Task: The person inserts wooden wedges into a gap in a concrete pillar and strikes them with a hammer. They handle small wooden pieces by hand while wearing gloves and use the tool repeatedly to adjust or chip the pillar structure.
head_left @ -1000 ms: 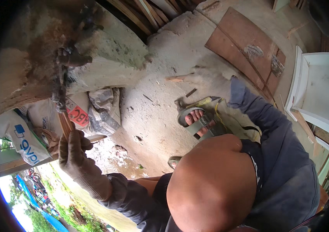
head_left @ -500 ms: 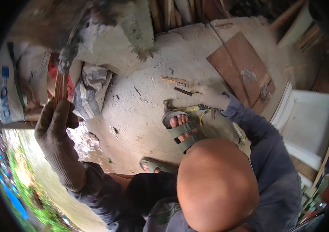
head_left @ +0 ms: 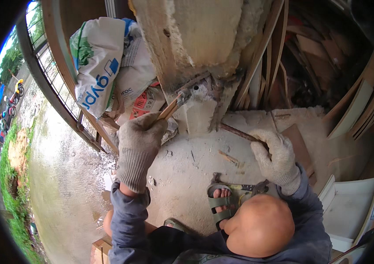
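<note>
Right hand (head_left: 279, 158) up off the floor (head_left: 187, 171) since half a second ago, dark rod (head_left: 239, 132) raised with it; view swung round, so the concrete post (head_left: 196, 37) now stands upright at top centre. Left hand (head_left: 141, 136), gloved, likewise out ahead: fingers closed round a pale wooden piece (head_left: 168, 109), slanting up to a grey, crusted end at the stained, broken lower part of the post. Brownish bar (head_left: 196, 82) runs on from that end across the post face; cannot tell if joined to the wood. Right fingers, also gloved, curled about the rod; its far tip is by the post's lower right edge, contact unclear. Printed sacks (head_left: 97, 66) slumped left of the post, timber boards (head_left: 264, 61) leaning close on its right. Splintered wood (head_left: 230, 158) on the floor between the hands; below it a hammer (head_left: 215, 177), head just beside the green sandal (head_left: 222, 202). Brown panel (head_left: 298, 147) lying behind the right hand, white open box (head_left: 350, 202) farther right.
</note>
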`<state>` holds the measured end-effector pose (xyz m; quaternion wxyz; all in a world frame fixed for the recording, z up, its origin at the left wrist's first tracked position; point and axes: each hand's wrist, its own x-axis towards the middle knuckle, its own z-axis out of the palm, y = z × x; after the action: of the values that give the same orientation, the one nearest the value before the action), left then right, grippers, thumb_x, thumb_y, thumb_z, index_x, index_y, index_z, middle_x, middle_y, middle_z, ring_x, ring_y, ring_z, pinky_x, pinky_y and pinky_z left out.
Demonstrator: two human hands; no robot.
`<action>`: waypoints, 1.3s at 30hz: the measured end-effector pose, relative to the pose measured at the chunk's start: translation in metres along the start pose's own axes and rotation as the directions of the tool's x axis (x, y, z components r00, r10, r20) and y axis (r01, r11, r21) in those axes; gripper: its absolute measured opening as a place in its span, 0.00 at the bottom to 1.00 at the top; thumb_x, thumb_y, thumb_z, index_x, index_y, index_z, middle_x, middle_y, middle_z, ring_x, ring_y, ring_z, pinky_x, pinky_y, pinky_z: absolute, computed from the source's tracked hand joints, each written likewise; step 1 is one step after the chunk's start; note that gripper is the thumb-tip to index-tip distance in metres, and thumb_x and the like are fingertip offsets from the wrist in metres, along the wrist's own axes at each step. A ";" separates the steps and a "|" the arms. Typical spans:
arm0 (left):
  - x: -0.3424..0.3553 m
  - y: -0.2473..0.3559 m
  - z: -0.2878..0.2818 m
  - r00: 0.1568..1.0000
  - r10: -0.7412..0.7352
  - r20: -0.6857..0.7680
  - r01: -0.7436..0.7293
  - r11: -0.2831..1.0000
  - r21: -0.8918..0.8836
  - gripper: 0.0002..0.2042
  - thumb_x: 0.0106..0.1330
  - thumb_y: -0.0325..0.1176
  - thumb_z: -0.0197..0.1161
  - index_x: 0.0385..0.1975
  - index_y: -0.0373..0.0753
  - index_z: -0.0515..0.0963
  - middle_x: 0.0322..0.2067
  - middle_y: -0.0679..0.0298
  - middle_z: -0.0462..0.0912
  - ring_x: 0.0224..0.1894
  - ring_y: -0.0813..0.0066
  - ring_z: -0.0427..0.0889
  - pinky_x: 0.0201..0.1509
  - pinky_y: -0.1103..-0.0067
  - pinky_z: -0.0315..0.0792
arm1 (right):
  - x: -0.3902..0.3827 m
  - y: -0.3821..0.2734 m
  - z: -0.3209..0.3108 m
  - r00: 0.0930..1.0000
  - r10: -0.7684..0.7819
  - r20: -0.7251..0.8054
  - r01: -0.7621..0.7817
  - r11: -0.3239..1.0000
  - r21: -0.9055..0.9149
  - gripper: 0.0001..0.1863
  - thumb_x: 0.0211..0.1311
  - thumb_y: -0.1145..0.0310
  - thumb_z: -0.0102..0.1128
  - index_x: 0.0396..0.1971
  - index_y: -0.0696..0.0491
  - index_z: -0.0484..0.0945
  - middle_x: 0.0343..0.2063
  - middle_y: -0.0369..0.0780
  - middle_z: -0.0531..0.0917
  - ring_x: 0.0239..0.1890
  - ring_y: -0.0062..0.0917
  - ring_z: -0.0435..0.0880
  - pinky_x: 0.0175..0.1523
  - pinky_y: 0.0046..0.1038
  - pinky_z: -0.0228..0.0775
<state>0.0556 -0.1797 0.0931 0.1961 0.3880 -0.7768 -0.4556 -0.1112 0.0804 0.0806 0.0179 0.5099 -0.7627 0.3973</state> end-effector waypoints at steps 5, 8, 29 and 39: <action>0.012 0.001 0.008 1.000 -0.008 0.023 0.010 0.995 -0.101 0.13 0.66 0.28 0.64 0.46 0.29 0.86 0.23 0.65 0.83 0.20 0.83 0.77 0.25 0.82 0.71 | 0.054 -0.015 0.005 0.909 -0.418 -0.003 0.384 0.837 -0.390 0.19 0.56 0.78 0.68 0.50 0.58 0.80 0.29 0.43 0.81 0.29 0.36 0.81 0.30 0.37 0.74; 0.008 -0.004 0.022 0.998 0.055 0.036 -0.049 0.988 -0.143 0.14 0.65 0.32 0.63 0.46 0.31 0.86 0.22 0.58 0.85 0.24 0.75 0.84 0.33 0.76 0.76 | 0.057 -0.022 0.026 0.869 -0.489 0.071 0.460 0.748 -0.478 0.23 0.53 0.78 0.68 0.52 0.61 0.80 0.24 0.40 0.76 0.26 0.34 0.78 0.27 0.36 0.72; 0.004 -0.008 0.064 0.995 0.095 -0.031 -0.099 0.959 -0.266 0.17 0.71 0.27 0.59 0.58 0.32 0.80 0.23 0.64 0.83 0.20 0.81 0.81 0.24 0.81 0.74 | 0.072 -0.025 0.080 0.961 -0.264 0.087 0.269 0.804 -0.531 0.19 0.56 0.73 0.67 0.48 0.61 0.80 0.20 0.44 0.81 0.26 0.39 0.85 0.26 0.39 0.76; 0.009 -0.014 0.053 0.979 0.190 -0.071 -0.197 0.974 -0.109 0.16 0.70 0.28 0.58 0.55 0.30 0.82 0.21 0.63 0.82 0.19 0.80 0.80 0.24 0.80 0.75 | 0.110 -0.045 0.040 0.989 -0.052 -0.138 0.040 0.996 -0.083 0.11 0.65 0.70 0.62 0.41 0.61 0.85 0.31 0.52 0.86 0.33 0.44 0.89 0.37 0.36 0.81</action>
<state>0.0208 -0.1607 0.0538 0.2847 0.3121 -0.7769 -0.4668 -0.1127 -0.0358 0.1275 0.1011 0.4970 -0.7629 0.4009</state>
